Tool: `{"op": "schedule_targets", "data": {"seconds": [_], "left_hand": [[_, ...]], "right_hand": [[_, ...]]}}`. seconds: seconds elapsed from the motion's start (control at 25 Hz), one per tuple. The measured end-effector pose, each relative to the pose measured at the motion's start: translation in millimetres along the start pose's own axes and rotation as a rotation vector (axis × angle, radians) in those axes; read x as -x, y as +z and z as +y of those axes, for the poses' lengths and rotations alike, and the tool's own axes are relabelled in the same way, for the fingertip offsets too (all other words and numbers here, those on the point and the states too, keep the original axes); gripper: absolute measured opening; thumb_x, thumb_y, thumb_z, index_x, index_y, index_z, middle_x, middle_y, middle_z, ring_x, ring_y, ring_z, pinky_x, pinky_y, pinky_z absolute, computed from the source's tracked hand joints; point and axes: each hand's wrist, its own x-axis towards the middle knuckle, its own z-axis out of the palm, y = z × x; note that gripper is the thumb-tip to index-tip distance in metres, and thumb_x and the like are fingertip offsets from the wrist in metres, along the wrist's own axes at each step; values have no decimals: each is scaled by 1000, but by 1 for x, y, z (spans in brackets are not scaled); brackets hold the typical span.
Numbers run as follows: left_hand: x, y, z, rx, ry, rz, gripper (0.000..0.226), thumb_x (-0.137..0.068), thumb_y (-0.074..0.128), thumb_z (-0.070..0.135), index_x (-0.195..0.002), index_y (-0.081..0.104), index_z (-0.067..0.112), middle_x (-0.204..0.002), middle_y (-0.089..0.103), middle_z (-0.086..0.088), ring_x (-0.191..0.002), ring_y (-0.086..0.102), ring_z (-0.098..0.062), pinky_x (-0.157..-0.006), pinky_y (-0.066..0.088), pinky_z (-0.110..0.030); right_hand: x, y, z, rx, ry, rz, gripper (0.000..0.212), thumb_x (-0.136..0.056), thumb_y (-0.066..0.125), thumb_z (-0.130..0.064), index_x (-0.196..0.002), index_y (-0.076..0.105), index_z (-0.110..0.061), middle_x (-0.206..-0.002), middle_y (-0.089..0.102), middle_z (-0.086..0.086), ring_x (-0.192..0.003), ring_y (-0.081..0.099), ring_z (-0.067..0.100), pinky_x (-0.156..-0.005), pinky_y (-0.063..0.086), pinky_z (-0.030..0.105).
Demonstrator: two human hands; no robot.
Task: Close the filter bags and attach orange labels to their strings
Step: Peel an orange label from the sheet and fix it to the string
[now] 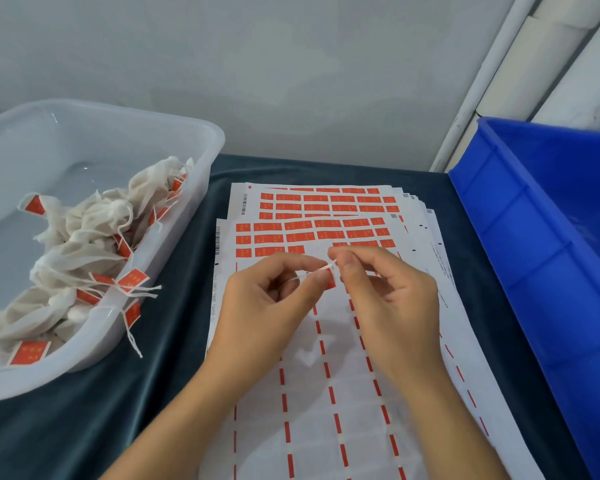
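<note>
Over the label sheets (326,393) my left hand (267,306) and my right hand (385,299) meet. Both pinch a thin white string (321,270) stretched between their fingertips. A small orange label (330,281) shows just below the string, against my left fingertips. The bag on this string is hidden by my hands. Rows of orange labels (312,233) remain on the upper part of the top sheet. Several closed white filter bags (84,244) with orange labels on their strings lie in the clear plastic tub (201,140) at left.
A blue plastic crate (534,258) stands at the right edge of the table. A dark teal cloth (174,341) covers the table. A grey wall and a white pipe (478,81) rise behind it. Some strings hang over the tub's rim.
</note>
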Motion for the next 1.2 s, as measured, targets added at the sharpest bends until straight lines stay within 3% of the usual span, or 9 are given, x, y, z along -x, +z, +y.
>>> {"op": "schedule_targets", "data": {"seconds": [0.08,0.16,0.28,1.2], "left_hand": [[-3,-3,3,78,-72,-47,8,-92,75,33,-92,81,37,-71,71,0,-61,62,-19,-52,54,-27],[-5,-5,5,115,-132,-77,11,-93,73,32,-89,82,36,-68,71,7,-54,60,-5,-48,47,-15],[-7,-3,6,149,-210,-83,14,-93,72,31,-86,83,31,-61,67,17,-51,60,2,-43,42,-10],[-5,-2,6,205,-250,-69,12,-93,74,30,-84,83,29,-56,61,13,-41,45,-4,-39,37,-16]], "right_hand": [[0,-1,0,-46,49,-33,12,-101,63,-38,-101,73,-44,-98,74,-28,-100,71,0,-79,54,8],[0,-1,0,-69,66,-44,12,-100,63,-39,-98,73,-45,-95,74,-28,-96,72,1,-80,55,10],[0,0,-1,-107,89,-50,12,-100,63,-39,-96,73,-44,-93,75,-26,-93,73,2,-78,55,9],[1,0,0,-129,127,-60,12,-101,64,-34,-98,75,-37,-91,76,-21,-91,74,3,-75,55,9]]}}
